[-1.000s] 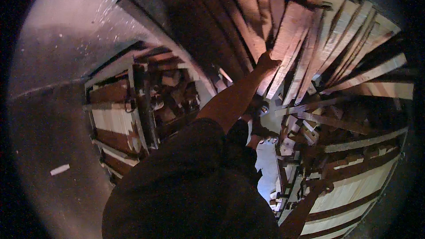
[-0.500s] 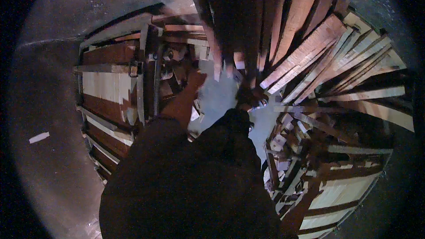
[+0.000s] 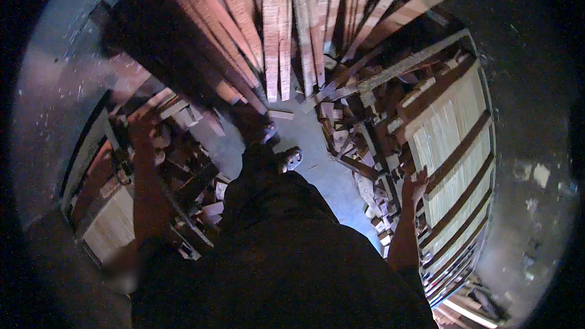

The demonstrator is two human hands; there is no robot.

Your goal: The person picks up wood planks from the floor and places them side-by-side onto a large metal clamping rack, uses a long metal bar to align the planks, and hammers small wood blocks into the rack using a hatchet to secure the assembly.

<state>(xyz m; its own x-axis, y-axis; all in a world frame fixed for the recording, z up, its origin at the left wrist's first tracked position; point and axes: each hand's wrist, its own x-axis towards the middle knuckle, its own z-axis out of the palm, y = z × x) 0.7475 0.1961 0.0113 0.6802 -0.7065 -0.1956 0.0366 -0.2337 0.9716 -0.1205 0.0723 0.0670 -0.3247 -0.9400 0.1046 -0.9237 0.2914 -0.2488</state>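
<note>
My left arm reaches forward over a slatted wooden crate (image 3: 109, 226) on the left. My left hand (image 3: 144, 116) is in shadow beside short wood blocks (image 3: 183, 113), and its fingers cannot be made out. On the right, my right hand (image 3: 416, 184) is at the near edge of a second slatted crate (image 3: 454, 140). Its fingers look spread and seem to touch the crate's side, with nothing seen in them. Small wood offcuts (image 3: 365, 192) fill the space beside that hand.
Long wooden planks (image 3: 277, 36) fan out ahead, their near ends over the grey floor (image 3: 323, 176). A dark beam or stack (image 3: 177, 42) lies in shadow at the upper left. One of my feet, in a sandal (image 3: 292, 158), stands between the crates.
My view has swung to the right, so the planks now lie straight ahead. My left hand now appears farther left, and my right hand is clearly visible at the right crate.
</note>
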